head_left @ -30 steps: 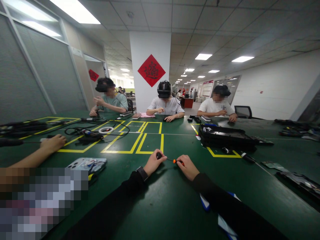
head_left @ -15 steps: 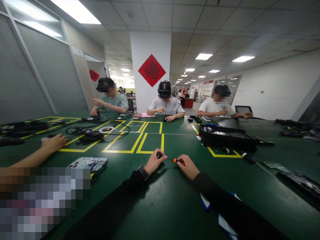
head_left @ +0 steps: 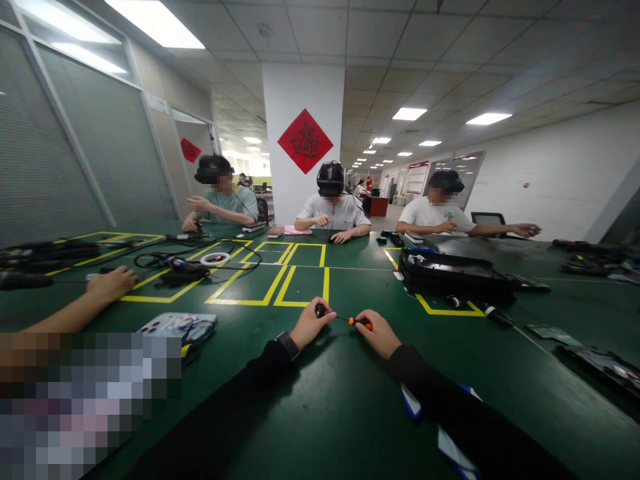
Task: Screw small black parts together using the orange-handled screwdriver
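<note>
Above the green table (head_left: 320, 400), my right hand (head_left: 381, 335) is closed around the orange-and-black handle of a screwdriver (head_left: 353, 321). Its thin shaft runs left toward my left hand (head_left: 309, 325). Between the thumb and fingers of that hand is a small dark part (head_left: 320, 310), too small to name. The shaft's tip reaches the left fingertips; whether it touches the part I cannot tell. A dark band sits on my left wrist.
A long black casing (head_left: 455, 273) lies at the right, a bundle of cables (head_left: 185, 270) at the left. Near my right sleeve are blue-and-white pieces (head_left: 411, 404). A neighbour's hand (head_left: 113, 283) rests at the left by a clear bag (head_left: 185, 327). Several people sit across the table.
My hands and the screwdriver keep nearly the same pose. The view has shifted very slightly. Across the table, the person at right has stretched an arm farther to the right.
</note>
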`<state>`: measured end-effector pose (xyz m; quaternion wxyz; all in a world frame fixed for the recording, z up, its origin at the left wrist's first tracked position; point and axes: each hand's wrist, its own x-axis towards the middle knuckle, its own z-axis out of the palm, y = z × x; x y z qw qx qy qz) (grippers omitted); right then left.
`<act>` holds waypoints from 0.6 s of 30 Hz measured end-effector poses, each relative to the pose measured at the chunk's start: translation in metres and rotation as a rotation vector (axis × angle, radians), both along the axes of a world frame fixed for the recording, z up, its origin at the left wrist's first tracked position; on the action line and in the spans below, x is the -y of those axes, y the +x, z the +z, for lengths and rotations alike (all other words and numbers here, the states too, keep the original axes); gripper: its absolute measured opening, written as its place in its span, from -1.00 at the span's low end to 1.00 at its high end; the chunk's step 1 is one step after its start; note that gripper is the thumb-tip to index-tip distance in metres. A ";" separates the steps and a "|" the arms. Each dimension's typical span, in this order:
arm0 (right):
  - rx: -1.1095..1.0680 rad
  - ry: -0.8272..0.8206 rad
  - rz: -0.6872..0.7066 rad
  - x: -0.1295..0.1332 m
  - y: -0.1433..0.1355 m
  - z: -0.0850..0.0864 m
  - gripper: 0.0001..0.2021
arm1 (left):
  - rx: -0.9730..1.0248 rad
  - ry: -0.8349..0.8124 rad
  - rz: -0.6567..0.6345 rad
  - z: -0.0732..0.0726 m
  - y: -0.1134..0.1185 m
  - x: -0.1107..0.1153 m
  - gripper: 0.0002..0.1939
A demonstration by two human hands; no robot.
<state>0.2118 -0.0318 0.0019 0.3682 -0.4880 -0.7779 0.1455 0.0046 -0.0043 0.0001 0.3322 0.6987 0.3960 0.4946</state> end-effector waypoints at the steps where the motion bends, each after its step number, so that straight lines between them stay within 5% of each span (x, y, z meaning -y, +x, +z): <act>1: -0.018 -0.008 0.023 0.001 0.000 0.000 -0.91 | 0.002 -0.007 0.002 0.000 0.000 0.000 -0.75; 8: -0.115 -0.089 0.081 0.002 0.000 0.002 -0.84 | -0.014 -0.015 0.026 -0.001 0.000 -0.002 -0.74; 18: -0.029 0.021 0.056 0.001 -0.001 0.000 -0.87 | -0.027 0.001 0.023 0.000 0.000 -0.002 -0.78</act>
